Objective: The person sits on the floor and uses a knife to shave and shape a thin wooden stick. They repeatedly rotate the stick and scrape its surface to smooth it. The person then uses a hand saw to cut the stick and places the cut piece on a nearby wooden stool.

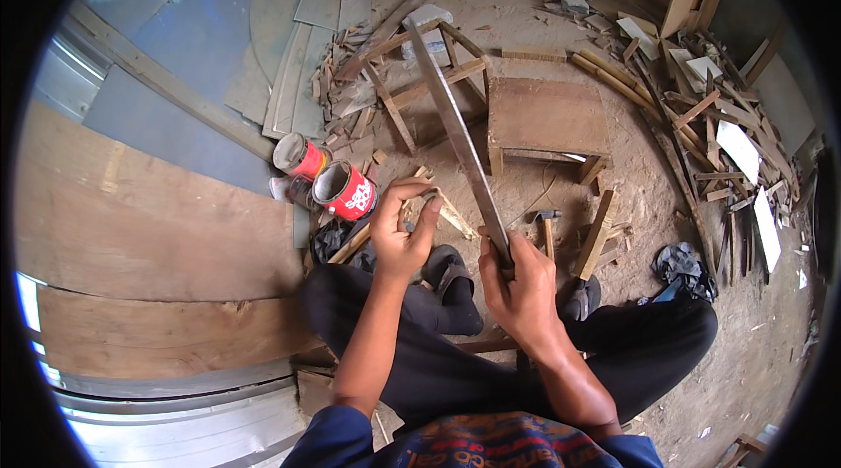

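My right hand (522, 284) is closed around the lower end of a long, straight metal blade (456, 122). The blade tilts up and away toward the far left. Its handle is mostly hidden in my fist, so whether it is a saw or a machete cannot be told. My left hand (406, 227) is raised to the left of the blade, apart from it. Its thumb and index finger pinch a small greyish piece (432, 194), too small to name. Beyond the left hand, a pale strip of wood (455, 216) lies on the ground.
A hammer (548, 231) and a wooden block (597, 236) are in front of my right leg. Farther off are a low wooden stool (547, 117) and a wooden frame (394, 100). Red paint cans (355, 196) stand left, beside plywood (158, 205). Scrap wood (714, 135) is heaped right.
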Demonstrator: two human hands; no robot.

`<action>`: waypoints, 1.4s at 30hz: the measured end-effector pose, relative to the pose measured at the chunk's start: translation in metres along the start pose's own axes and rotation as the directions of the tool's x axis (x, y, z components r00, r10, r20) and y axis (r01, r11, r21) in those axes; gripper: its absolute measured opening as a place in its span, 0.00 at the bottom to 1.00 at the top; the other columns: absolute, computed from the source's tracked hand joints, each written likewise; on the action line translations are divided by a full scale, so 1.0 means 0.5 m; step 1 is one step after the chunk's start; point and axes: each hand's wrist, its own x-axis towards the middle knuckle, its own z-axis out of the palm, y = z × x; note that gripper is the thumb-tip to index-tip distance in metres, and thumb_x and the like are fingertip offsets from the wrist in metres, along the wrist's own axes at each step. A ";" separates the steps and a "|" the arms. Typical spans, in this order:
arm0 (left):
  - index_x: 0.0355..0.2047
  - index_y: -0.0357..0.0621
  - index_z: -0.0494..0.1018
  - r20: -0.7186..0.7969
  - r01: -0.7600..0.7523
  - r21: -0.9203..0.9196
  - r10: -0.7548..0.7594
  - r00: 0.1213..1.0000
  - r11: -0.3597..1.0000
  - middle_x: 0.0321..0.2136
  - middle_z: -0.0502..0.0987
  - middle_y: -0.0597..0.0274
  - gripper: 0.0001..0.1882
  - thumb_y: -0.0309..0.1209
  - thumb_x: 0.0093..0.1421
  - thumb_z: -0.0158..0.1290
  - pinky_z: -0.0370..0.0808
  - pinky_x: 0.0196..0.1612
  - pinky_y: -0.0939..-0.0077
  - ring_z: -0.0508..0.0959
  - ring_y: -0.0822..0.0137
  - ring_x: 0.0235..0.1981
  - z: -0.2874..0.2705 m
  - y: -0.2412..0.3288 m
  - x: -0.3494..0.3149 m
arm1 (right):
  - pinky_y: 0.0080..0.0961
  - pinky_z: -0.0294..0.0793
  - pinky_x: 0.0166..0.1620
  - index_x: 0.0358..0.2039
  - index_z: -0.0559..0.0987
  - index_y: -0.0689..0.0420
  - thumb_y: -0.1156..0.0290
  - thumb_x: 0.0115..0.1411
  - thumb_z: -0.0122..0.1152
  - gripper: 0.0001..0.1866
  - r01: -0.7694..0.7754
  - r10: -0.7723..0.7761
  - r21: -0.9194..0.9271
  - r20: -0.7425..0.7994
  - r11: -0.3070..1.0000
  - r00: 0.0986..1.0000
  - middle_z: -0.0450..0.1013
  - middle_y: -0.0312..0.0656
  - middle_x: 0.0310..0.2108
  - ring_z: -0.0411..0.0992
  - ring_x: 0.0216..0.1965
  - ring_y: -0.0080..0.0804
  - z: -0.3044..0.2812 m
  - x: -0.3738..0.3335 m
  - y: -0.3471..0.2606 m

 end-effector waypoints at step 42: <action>0.32 0.28 0.77 -0.065 -0.035 0.169 0.046 0.997 0.985 0.33 0.79 0.53 0.09 0.17 0.50 0.64 0.76 0.36 0.78 0.79 0.68 0.33 -0.017 0.033 -0.031 | 0.49 0.72 0.28 0.36 0.68 0.65 0.76 0.58 0.56 0.08 0.006 -0.009 0.014 0.163 1.000 0.987 0.72 0.55 0.28 0.72 0.28 0.60 0.027 -0.010 0.024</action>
